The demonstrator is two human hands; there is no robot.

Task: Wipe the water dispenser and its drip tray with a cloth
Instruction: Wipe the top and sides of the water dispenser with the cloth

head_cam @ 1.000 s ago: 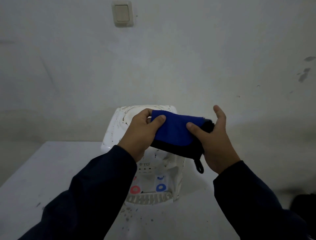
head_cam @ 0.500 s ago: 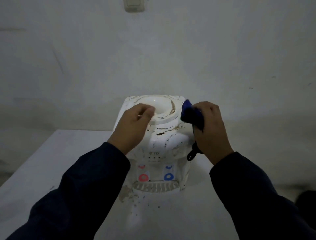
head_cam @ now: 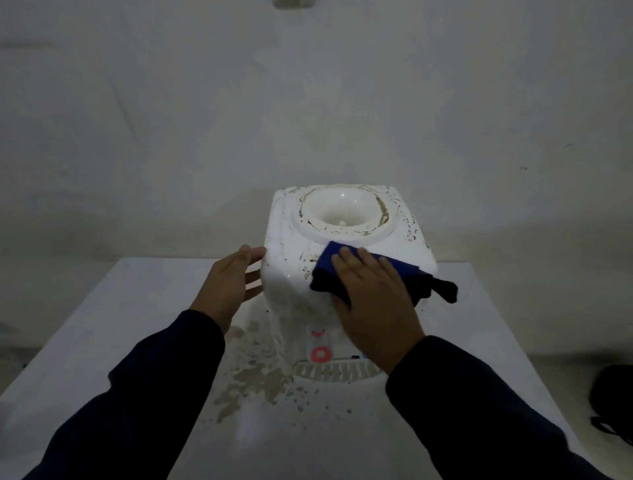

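Note:
A white tabletop water dispenser (head_cam: 346, 219) stands on a white table (head_cam: 144, 308), its top stained with brown marks around the round bottle well. Flat on the top's front right part lies a folded blue and black cloth (head_cam: 329, 260), and my right hand (head_cam: 373, 301) presses it down with straight fingers. My left hand (head_cam: 229, 284) rests with straight fingers against the dispenser's left side. Below my right wrist shows the slotted white drip tray (head_cam: 332, 371), and above it a red tap button (head_cam: 320, 353). The blue button is mostly hidden by my right hand.
Brown stains and flakes (head_cam: 257, 380) lie on the table to the left of and in front of the drip tray. A dark bag (head_cam: 613, 397) sits at the right edge, off the table. A wall switch (head_cam: 294, 3) shows at the top, on the wall behind.
My left hand let go of the cloth and moved from the dispenser's top to its left side. My right hand brought the bunched cloth down flat onto the top. The view dropped closer.

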